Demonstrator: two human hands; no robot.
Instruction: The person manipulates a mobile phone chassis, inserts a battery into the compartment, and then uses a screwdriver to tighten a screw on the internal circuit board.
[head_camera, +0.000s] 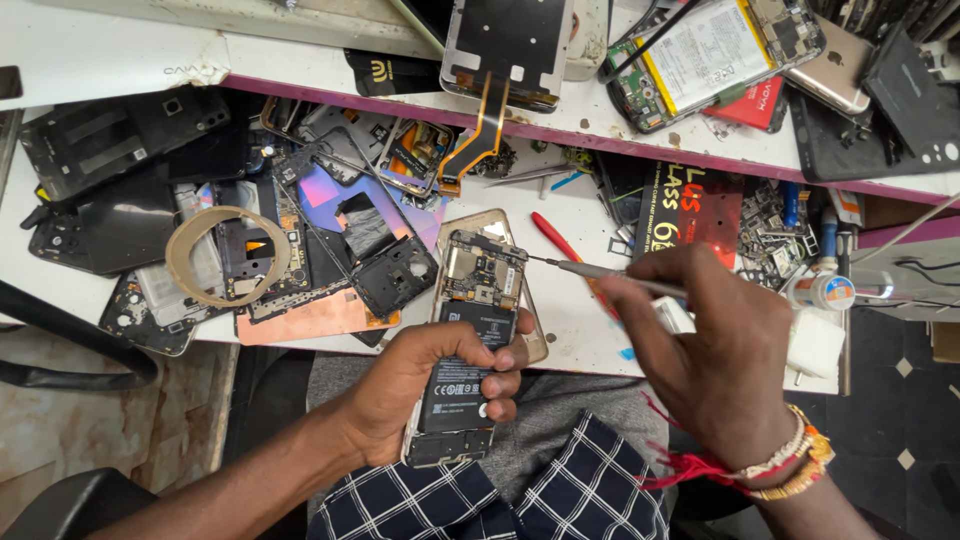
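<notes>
Inspection finds your left hand (425, 385) wrapped around the lower half of an opened gold-framed smartphone with its back cover off (470, 340), thumb and fingers closed over the black rectangular battery (462, 375); the phone juts past the near edge of the white workbench (575, 320), above your lap. Your right hand (715, 350) is closed on a slim metal-shafted screwdriver (600, 270), whose fine tip sits at the right edge of the exposed circuit board (482, 268) at the phone's far end. Risk one: the tip could skid off a small screw and score the board or a connector, because the shaft comes in at a low slant from the right and the phone is braced only by your grip, not by the bench. Risk two: your fingers press directly on the battery, so a slipped tip travelling toward you would meet it or your thumb. Risk three: any loosened screw could drop into your lap or into the clutter, since dismantled black phone frames and back covers (370, 250) crowd the bench to the left, beside a tan roll of tape (225, 255). A red-handled tool (555, 240) lies just beside the phone's right side, under the screwdriver shaft, and could snag your wrist movement.
</notes>
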